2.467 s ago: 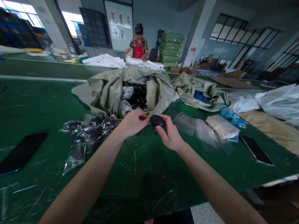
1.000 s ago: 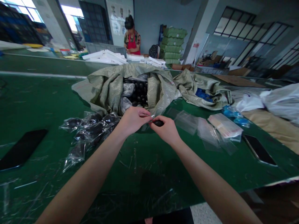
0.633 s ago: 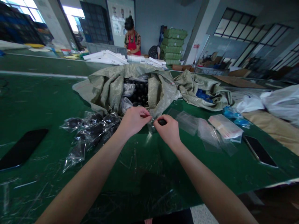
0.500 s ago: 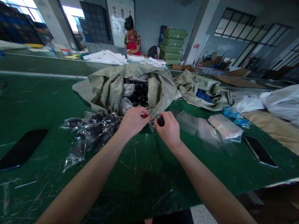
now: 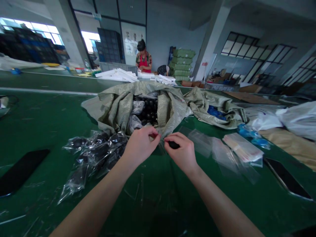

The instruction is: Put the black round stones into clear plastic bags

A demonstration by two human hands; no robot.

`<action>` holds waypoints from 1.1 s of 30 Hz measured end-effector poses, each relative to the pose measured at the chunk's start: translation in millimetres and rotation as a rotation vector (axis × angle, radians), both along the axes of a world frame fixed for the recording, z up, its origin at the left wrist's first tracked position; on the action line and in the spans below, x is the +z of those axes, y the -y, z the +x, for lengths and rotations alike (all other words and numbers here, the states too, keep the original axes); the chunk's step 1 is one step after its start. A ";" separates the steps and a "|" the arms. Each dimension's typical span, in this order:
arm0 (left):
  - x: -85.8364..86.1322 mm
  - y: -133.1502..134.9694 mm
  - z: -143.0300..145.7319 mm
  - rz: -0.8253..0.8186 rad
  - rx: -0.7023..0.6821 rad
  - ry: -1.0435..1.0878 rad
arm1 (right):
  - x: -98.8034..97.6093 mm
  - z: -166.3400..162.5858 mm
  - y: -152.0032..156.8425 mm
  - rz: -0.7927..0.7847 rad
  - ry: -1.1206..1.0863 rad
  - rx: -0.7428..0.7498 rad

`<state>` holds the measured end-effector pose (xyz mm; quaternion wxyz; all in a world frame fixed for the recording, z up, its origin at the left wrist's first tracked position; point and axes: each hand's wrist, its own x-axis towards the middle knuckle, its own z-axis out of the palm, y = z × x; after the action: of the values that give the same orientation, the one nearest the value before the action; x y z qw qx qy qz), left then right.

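I have two bare forearms in view: the left forearm (image 5: 98, 197) rises from the lower left, the right forearm (image 5: 219, 200) from the lower right — both converge toward the centre. The left hand (image 5: 142, 144) presents its back to my camera, index finger curled, fingertips drawn in to the thumb. The right hand (image 5: 184, 153) is closed in a curled grip — index finger uppermost, thumb below — with its fingertips just beside those of the left
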<state>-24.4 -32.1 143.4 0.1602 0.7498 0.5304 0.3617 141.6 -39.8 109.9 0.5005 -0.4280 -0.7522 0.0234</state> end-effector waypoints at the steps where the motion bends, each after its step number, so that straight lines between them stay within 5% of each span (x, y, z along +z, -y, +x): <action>1: 2.9 2.4 0.6 -0.003 0.011 -0.009 | 3.4 -2.1 1.7 0.010 -0.023 -0.003; 15: 9.8 17.6 5.5 -0.022 0.189 -0.172 | 26.9 6.8 5.6 0.286 0.207 -0.080; 22: -5.0 6.4 1.0 0.066 0.068 -0.316 | 14.8 8.6 -9.7 0.140 0.313 -0.052; 33: -3.8 1.2 -0.5 -0.067 -0.199 -0.329 | 15.5 13.0 -23.4 -0.230 0.186 -0.105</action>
<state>-24.8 -33.3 139.6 0.1309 0.8419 0.4843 0.1987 154.6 -16.4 125.4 0.3772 -0.5214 -0.7642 0.0435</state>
